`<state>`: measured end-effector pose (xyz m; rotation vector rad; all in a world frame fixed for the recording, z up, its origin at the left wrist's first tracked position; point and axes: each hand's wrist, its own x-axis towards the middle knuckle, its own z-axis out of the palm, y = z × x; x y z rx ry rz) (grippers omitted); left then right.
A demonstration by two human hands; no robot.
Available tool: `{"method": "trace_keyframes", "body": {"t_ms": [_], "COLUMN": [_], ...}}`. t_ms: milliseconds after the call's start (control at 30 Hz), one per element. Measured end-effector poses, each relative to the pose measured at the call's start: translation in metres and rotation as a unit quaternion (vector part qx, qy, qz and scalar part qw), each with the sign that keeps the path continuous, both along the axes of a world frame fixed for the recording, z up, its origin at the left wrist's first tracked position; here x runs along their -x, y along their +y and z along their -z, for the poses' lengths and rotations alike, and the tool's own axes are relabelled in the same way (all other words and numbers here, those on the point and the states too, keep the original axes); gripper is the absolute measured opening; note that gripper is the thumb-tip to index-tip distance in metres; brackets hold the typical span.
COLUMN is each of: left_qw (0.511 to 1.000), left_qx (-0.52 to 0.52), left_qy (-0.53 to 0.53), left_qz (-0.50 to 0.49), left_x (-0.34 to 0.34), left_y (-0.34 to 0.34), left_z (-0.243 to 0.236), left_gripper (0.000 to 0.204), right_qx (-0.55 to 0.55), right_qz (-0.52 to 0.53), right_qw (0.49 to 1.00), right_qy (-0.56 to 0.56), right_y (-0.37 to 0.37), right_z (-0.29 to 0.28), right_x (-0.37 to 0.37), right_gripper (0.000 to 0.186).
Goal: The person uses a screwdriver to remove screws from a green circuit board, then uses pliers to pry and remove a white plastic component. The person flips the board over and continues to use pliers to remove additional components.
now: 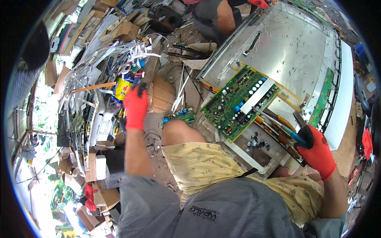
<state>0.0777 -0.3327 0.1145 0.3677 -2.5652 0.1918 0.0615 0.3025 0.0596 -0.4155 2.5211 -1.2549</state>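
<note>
A large green circuit board (228, 99) with blue and white capacitors and a long pale metal strip (257, 96) rests on a flat metal panel (289, 35). My right hand (317, 152), in a red glove with dark fingers, is closed round the teal handle of a screwdriver (293, 135); its shaft points toward the board's right edge. My left hand (136, 107), gloved the same way, is held out to the left, close to a yellow and blue packet (122, 88). Its dark fingers are too unclear to show whether they are bent round anything.
Several more tools (274, 133) lie below the board, beside a small heap of dark parts (258, 143). A smaller circuit board (178, 116) is on the ground near my knee. Scrap strips and cables (99, 59) pile up at left. Another person's leg (225, 18) shows at the top.
</note>
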Motion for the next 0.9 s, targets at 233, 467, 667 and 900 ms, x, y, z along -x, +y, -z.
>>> {"method": "trace_keyframes", "body": {"t_ms": [233,467,667,900], "left_qw": [0.986,0.986,0.984,0.914], "left_qx": [-0.009,0.013,-0.101,-0.087], "left_qy": [-0.106,-0.097,-0.090,-0.245], "left_qz": [-0.127,-0.137,0.117,0.312], "left_x": [0.053,0.053,0.014,0.039], "left_y": [-0.109,-0.068,0.109,0.284], "left_z": [-0.006,-0.014,0.004,0.054], "left_gripper": [0.060,0.059,0.072,0.078], "right_qx": [-0.010,0.018,0.001,-0.112], "right_qz": [0.002,0.057,0.073,0.124], "right_qw": [1.000,0.998,0.996,0.985], "right_qy": [0.027,-0.012,-0.051,0.050], "right_y": [-0.012,0.003,0.008,0.003], "right_z": [-0.010,-0.010,-0.007,0.005], "right_x": [0.003,0.007,0.034,0.044], "right_gripper": [0.038,0.038,0.031,0.030]}}
